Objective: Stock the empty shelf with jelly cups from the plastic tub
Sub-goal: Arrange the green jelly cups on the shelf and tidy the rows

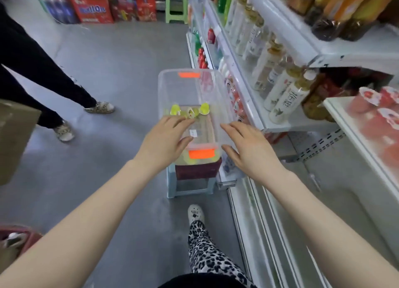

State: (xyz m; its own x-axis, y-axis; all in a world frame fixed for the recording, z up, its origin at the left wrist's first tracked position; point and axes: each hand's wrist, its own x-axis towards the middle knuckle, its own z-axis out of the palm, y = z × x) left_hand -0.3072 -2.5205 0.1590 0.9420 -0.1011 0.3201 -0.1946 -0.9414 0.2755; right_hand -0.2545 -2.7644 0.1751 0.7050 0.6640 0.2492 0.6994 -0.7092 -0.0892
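Much of this view is soft with blur, so you cannot read the labels on the jelly cups (190, 112), and the print on the bottles (282, 97) along the right-hand shelving is only partly legible. Your left hand (164, 145) covers the near left corner of the plastic tub (218, 97), and its fingertips hide part of the cluster of cups; whether they touch a cup or only the tub wall, you cannot tell. Your right hand (250, 151) lies at the tub's near right corner, fingers spread and loosely extended, closed on nothing. The left hand is likewise open and flat, gripping nothing. The tub is clear plastic with orange latches at its near and far ends, and it sits on a small pale blue stool (190, 186) with a dark red top, standing on the grey floor just beside the shelving. Inside, only a few yellow-green jelly cups lie toward the near half; more yellow shows dimly behind the near latch. At the right edge a white shelf (336, 108) carries red-lidded cups (367, 99), cut off by the frame. A second person's dark trouser legs and patterned shoes (99, 107) stand at the left.
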